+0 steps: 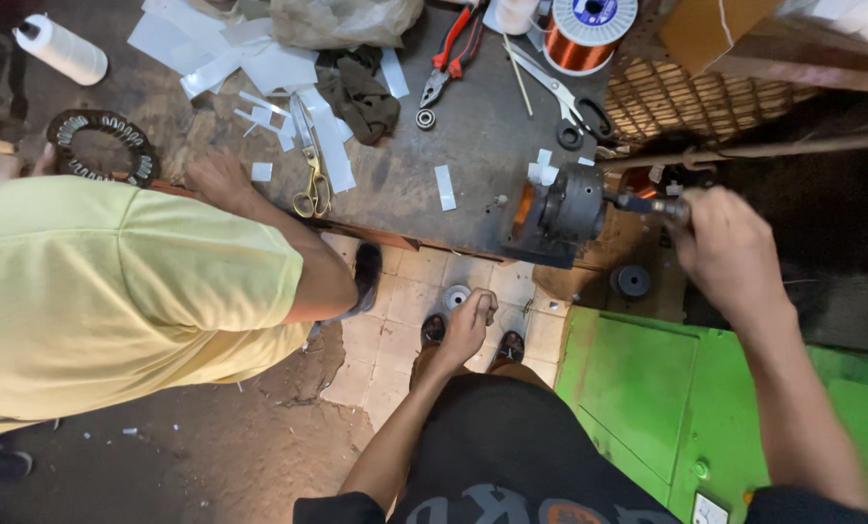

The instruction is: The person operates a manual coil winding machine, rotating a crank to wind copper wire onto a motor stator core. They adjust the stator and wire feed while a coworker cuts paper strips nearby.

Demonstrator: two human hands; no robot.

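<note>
My right hand (730,247) is closed around the crank handle (647,204) of a dark winding machine (565,209) at the bench's front edge; a coil of copper wire (521,209) sits on its left side. My left hand (470,325) hangs below the bench over the tiled floor, fingers pinched together, apparently on a thin wire that is too fine to make out. A person in a yellow-green shirt (114,281) stands at left, one hand (218,180) resting on the bench.
The dark workbench (473,146) carries cut white paper strips (332,146), gold scissors (311,189), red pliers (448,58), steel scissors (570,102), a copper wire spool (589,34), a rag and a bearing. A stator ring (102,146) lies far left. A green metal cabinet (647,388) stands at right.
</note>
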